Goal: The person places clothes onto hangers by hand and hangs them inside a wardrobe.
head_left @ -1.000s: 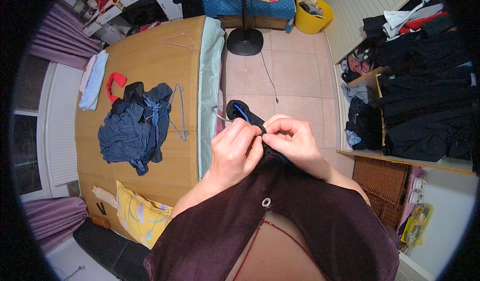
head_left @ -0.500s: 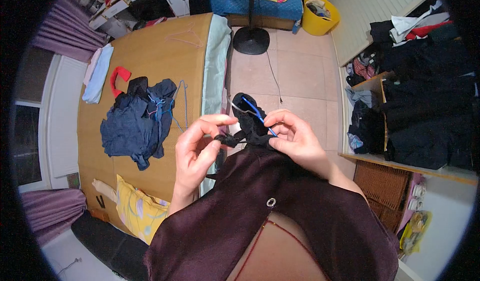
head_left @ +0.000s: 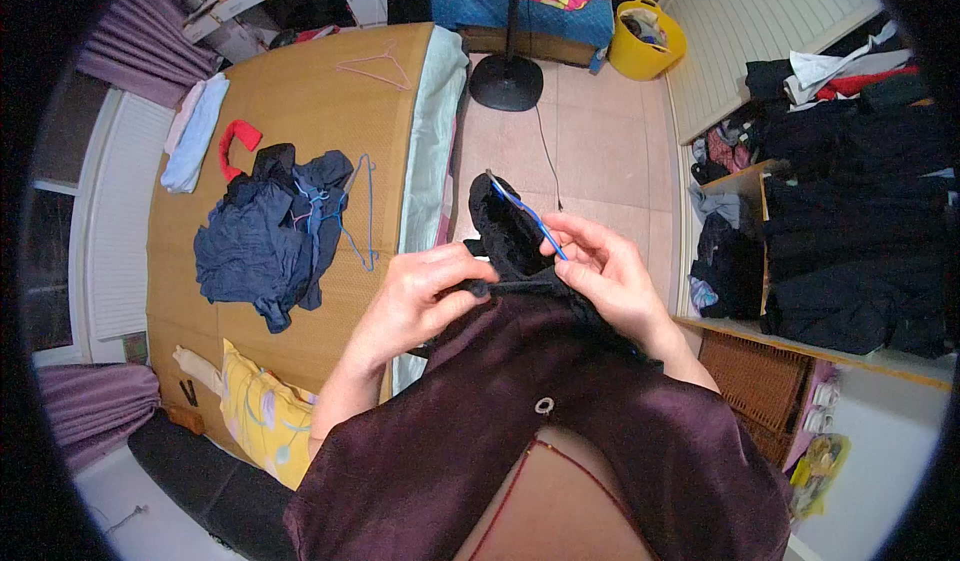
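My left hand is closed, pinching the edge of a black garment in front of my chest. My right hand grips a blue hanger near its lower end, with thumb and fingers wrapped round it. The hanger's upper end lies over the far part of the garment. Dark cloth also runs between the two hands, just above my dark satin top. My hands and the folds hide part of the hanger.
On the bed mat to the left lie a dark blue garment, another blue hanger, a pink hanger and a yellow pillow. A fan base, a yellow basket and a wardrobe of dark clothes stand beyond.
My left hand has moved right, toward the garment's edge, and its fingers have closed more. The blue hanger has turned and lies more in line with the garment; my right hand stays on it.
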A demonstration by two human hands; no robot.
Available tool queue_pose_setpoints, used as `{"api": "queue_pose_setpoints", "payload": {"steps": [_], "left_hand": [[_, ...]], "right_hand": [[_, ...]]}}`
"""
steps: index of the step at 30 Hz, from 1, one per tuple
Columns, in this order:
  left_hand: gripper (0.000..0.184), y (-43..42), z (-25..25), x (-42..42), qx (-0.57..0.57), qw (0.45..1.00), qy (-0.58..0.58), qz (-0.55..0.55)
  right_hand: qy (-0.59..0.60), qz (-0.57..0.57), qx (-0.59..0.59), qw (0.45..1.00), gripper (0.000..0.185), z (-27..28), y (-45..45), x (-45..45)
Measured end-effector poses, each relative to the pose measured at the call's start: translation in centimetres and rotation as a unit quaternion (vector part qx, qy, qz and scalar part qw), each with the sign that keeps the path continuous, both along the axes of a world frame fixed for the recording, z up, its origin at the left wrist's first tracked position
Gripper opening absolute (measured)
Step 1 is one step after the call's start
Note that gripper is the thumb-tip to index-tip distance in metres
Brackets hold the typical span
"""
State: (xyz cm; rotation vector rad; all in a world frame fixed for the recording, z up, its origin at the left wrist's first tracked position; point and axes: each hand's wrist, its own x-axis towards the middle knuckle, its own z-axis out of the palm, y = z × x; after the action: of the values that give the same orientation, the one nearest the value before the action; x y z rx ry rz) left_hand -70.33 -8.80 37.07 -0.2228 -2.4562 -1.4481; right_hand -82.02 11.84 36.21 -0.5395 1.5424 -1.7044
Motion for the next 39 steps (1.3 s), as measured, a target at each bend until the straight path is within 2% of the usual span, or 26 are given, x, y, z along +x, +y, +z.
{"api": "queue_pose_setpoints", "payload": {"steps": [2,4,6,10,13,15,19,21,22,23,25,26,27,29,31,33,35,36,37,39], "left_hand": [[0.005,-1.1,1.4,-0.1,-0.009,1.0,-0.02,-0.014],[0.009,-2.3,3.5,-0.5,-0.021,0.997,-0.06,-0.033],[0.012,-3.4,4.3,-1.5,-0.031,0.997,-0.041,-0.062],[0.009,-3.8,4.9,-4.4,0.012,0.999,-0.033,-0.035],[0.009,-3.4,5.5,-6.7,-0.01,0.998,-0.032,-0.045],[0.008,-2.9,5.8,-8.3,-0.038,0.997,-0.021,-0.063],[0.008,-0.8,6.0,-11.3,0.021,0.995,-0.046,-0.089],[0.009,0.6,6.9,-12.6,-0.046,0.989,-0.002,-0.141],[0.011,0.8,7.0,-13.8,-0.082,0.986,-0.023,-0.145],[0.013,1.0,6.4,-15.0,-0.024,0.985,-0.098,-0.142],[0.013,0.7,5.6,-17.6,0.116,0.93,-0.27,-0.222],[0.014,1.2,5.0,-18.7,0.118,0.917,-0.28,-0.259],[0.021,2.3,4.8,-19.5,0.108,0.917,-0.271,-0.271],[0.038,4.1,5.1,-20.7,0.158,0.908,-0.283,-0.265],[0.049,6.2,4.8,-23.0,0.189,0.933,-0.15,-0.269],[0.056,8.3,6.1,-25.0,0.14,0.94,-0.096,-0.295],[0.059,11.2,7.1,-27.4,0.031,0.938,-0.009,-0.345],[0.065,12.7,7.9,-28.3,-0.051,0.936,0.025,-0.348],[0.071,14.1,7.5,-29.3,-0.102,0.938,0.066,-0.325],[0.069,16.6,8.5,-31.8,-0.278,0.901,0.095,-0.318]], "right_hand": [[0.012,0.018,0.017,1.0,0.042,0.1,0.1,0.0],[0.106,0.043,0.056,0.992,0.038,0.7,-0.1,0.1],[0.13,0.055,0.066,0.988,0.037,1.5,-0.2,0.2],[0.175,0.081,0.112,0.975,0.038,2.5,-0.1,-0.3],[0.245,0.069,0.071,0.964,0.038,2.2,0.1,-0.8],[0.248,0.059,0.054,0.965,0.038,1.9,0.4,-0.9],[0.298,0.062,0.052,0.951,0.038,1.3,1.9,-1.8],[0.302,0.075,0.089,0.946,0.036,1.6,2.8,-2.5],[0.301,0.097,0.127,0.94,0.033,2.0,3.4,-2.8],[0.302,0.088,0.126,0.941,0.033,2.6,4.2,-3.1],[0.275,0.02,0.077,0.958,0.037,4.4,6.1,-3.6],[0.276,0.012,0.076,0.958,0.037,5.2,7.1,-4.1],[0.213,-0.014,0.069,0.975,0.037,5.8,8.2,-4.7],[0.089,-0.073,0.041,0.993,0.037,6.6,10.8,-6.3],[0.076,-0.124,0.023,0.989,0.038,8.2,13.1,-8.4],[0.109,-0.153,0.039,0.981,0.039,9.4,15.8,-10.0],[0.135,-0.178,-0.001,0.975,0.038,10.4,17.8,-11.5],[0.093,-0.183,-0.042,0.978,0.038,11.7,18.4,-11.6],[0.146,-0.19,-0.019,0.971,0.038,12.2,19.4,-12.2],[0.195,-0.203,-0.014,0.959,0.039,14.0,21.2,-12.8]]}}
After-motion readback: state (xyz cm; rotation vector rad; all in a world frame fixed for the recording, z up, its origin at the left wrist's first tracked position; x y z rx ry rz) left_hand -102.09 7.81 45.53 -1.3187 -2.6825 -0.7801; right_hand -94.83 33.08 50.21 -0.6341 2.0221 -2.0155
